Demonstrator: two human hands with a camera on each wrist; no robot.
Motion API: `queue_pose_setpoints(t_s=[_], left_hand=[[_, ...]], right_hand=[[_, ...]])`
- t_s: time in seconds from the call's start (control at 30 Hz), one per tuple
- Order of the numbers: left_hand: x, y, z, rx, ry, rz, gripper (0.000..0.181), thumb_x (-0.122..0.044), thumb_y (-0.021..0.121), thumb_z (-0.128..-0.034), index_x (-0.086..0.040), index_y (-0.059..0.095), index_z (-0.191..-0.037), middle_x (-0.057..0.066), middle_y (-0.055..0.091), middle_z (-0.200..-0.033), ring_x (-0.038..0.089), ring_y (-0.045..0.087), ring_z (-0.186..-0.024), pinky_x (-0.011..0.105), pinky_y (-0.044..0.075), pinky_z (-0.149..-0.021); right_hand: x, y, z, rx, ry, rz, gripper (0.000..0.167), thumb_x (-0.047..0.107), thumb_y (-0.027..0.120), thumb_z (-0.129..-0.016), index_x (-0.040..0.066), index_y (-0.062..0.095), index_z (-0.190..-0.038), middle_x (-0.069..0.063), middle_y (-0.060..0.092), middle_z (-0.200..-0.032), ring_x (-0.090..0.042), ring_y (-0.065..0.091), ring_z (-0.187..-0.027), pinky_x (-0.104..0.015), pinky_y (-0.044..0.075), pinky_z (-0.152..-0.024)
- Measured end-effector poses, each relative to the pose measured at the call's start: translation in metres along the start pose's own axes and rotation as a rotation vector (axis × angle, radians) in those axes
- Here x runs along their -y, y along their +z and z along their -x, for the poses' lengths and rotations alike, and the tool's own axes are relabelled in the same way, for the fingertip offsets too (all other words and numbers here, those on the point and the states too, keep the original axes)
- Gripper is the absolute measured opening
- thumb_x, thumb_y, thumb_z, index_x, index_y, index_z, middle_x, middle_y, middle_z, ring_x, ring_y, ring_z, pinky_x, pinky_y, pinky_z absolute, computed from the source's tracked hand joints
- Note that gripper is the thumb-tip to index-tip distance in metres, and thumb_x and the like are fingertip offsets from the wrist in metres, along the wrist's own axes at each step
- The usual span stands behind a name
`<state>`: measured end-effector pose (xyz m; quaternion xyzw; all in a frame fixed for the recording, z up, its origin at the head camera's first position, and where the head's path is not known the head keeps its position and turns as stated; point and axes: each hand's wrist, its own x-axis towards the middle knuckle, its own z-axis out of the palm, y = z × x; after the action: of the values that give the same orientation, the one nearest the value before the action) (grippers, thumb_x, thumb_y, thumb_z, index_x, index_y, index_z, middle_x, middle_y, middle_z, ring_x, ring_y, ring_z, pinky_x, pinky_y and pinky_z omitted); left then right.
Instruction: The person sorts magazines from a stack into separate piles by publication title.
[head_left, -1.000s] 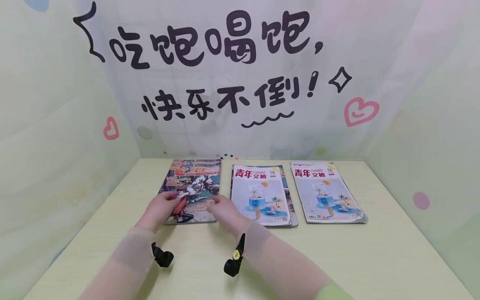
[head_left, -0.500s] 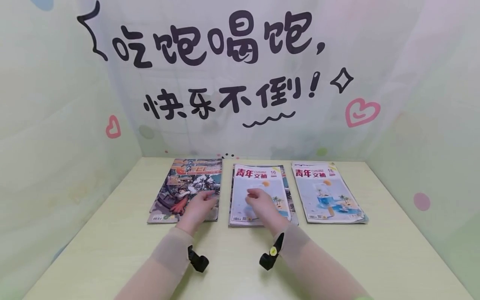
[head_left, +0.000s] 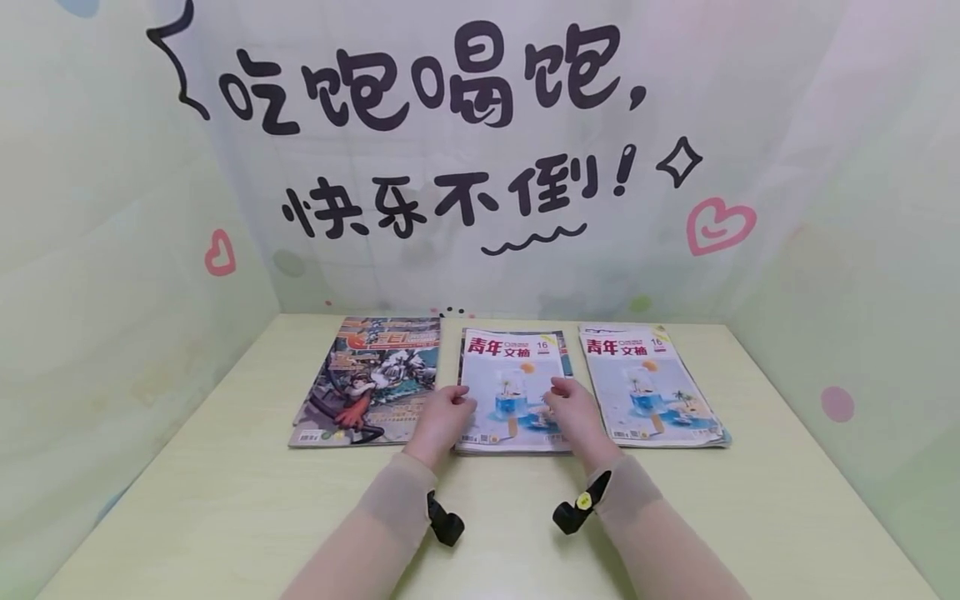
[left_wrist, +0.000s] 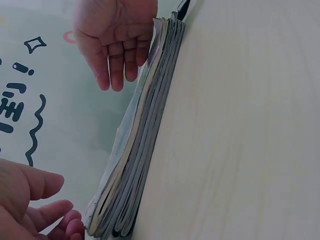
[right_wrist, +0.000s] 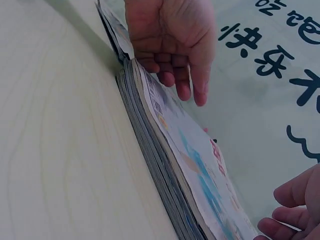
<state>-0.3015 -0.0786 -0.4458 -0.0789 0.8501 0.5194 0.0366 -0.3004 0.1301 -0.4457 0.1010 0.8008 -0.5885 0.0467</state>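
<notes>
Relaxed and gripping nothing, a person's left hand (head_left: 442, 419) and right hand (head_left: 580, 417) are framing the middle magazine stack (head_left: 510, 379), which is lying flat on the worktop (head_left: 502, 533) between a darker-covered stack (head_left: 375, 383) at left and another pale-covered stack (head_left: 651, 396) at right.

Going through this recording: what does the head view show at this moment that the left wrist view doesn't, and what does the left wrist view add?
Only the head view: the left stack with its dark picture cover, the left sleeve, and the red title on the middle stack.

Only the left wrist view: the middle stack's side up close, its separate layers visible, and the palm of the right hand.

Both: the middle stack, the left hand, the right hand, the table and the printed backdrop.
</notes>
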Motion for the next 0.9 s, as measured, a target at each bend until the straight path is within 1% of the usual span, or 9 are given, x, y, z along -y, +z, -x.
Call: queue_pose_setpoints(t_s=[0.1,0.23,0.3,0.37,0.47,0.67,0.8,0.9], left_hand=[[0.002,0.005,-0.001,-0.032,-0.012,-0.012,0.044,-0.022,0.060,-0.0930,-0.004,0.056,-0.133,0.013,0.052,-0.122,0.026,0.047,-0.110,0.045,0.043,-0.099],[0.005,0.008,-0.001,-0.069,0.009,-0.012,0.048,-0.018,0.061,-0.0920,0.001,0.052,-0.135,0.019,0.048,-0.126,0.030,0.045,-0.113,0.047,0.040,-0.103],[0.006,0.008,0.000,-0.082,0.005,-0.002,0.050,-0.017,0.060,-0.0917,0.002,0.050,-0.137,0.020,0.046,-0.128,0.031,0.044,-0.115,0.048,0.038,-0.104],[0.007,0.009,0.000,-0.085,0.004,0.006,0.050,-0.014,0.059,-0.0920,0.003,0.048,-0.138,0.022,0.044,-0.130,0.032,0.043,-0.116,0.049,0.038,-0.105],[0.009,0.010,0.000,-0.082,-0.023,0.018,0.050,-0.013,0.057,-0.0930,0.002,0.046,-0.140,0.021,0.042,-0.132,0.032,0.043,-0.118,0.048,0.037,-0.106],[0.012,0.012,-0.003,-0.073,-0.055,0.035,0.050,-0.012,0.057,-0.0941,0.000,0.045,-0.141,0.020,0.042,-0.133,0.031,0.043,-0.118,0.048,0.038,-0.105],[0.014,0.014,-0.004,-0.073,-0.057,0.037,0.049,-0.010,0.057,-0.0937,0.001,0.046,-0.140,0.020,0.042,-0.133,0.031,0.043,-0.118,0.047,0.039,-0.105],[0.014,0.014,-0.004,-0.073,-0.057,0.035,0.050,-0.010,0.057,-0.0934,0.000,0.046,-0.141,0.020,0.042,-0.133,0.032,0.043,-0.119,0.047,0.039,-0.105]], right_hand=[[-0.006,-0.005,-0.001,-0.025,0.006,0.014,0.050,0.021,0.055,-0.097,0.008,0.042,-0.143,-0.014,0.047,-0.139,-0.030,0.045,-0.126,-0.047,0.040,-0.105],[-0.013,-0.009,-0.001,-0.058,0.018,0.037,0.052,0.020,0.058,-0.095,0.006,0.043,-0.142,-0.014,0.048,-0.138,-0.030,0.044,-0.126,-0.047,0.039,-0.106],[-0.015,-0.009,-0.002,-0.066,0.027,0.040,0.051,0.018,0.059,-0.094,0.005,0.045,-0.141,-0.015,0.049,-0.137,-0.029,0.045,-0.124,-0.047,0.039,-0.105],[-0.017,-0.008,-0.002,-0.070,0.027,0.044,0.050,0.016,0.059,-0.094,0.003,0.046,-0.140,-0.016,0.051,-0.135,-0.029,0.047,-0.123,-0.047,0.040,-0.105],[-0.019,-0.008,-0.003,-0.083,0.026,0.051,0.050,0.014,0.060,-0.093,0.002,0.046,-0.139,-0.017,0.051,-0.135,-0.030,0.048,-0.122,-0.048,0.040,-0.104],[-0.023,-0.008,-0.002,-0.110,0.013,0.102,0.048,0.013,0.060,-0.093,-0.003,0.050,-0.136,-0.021,0.053,-0.132,-0.030,0.050,-0.116,-0.048,0.044,-0.100],[-0.024,-0.008,-0.003,-0.111,0.023,0.108,0.047,0.013,0.061,-0.093,-0.003,0.051,-0.136,-0.021,0.054,-0.131,-0.029,0.050,-0.114,-0.047,0.044,-0.099],[-0.026,-0.008,-0.004,-0.114,0.032,0.108,0.047,0.013,0.062,-0.093,-0.002,0.051,-0.136,-0.020,0.054,-0.132,-0.029,0.050,-0.116,-0.047,0.044,-0.100]])
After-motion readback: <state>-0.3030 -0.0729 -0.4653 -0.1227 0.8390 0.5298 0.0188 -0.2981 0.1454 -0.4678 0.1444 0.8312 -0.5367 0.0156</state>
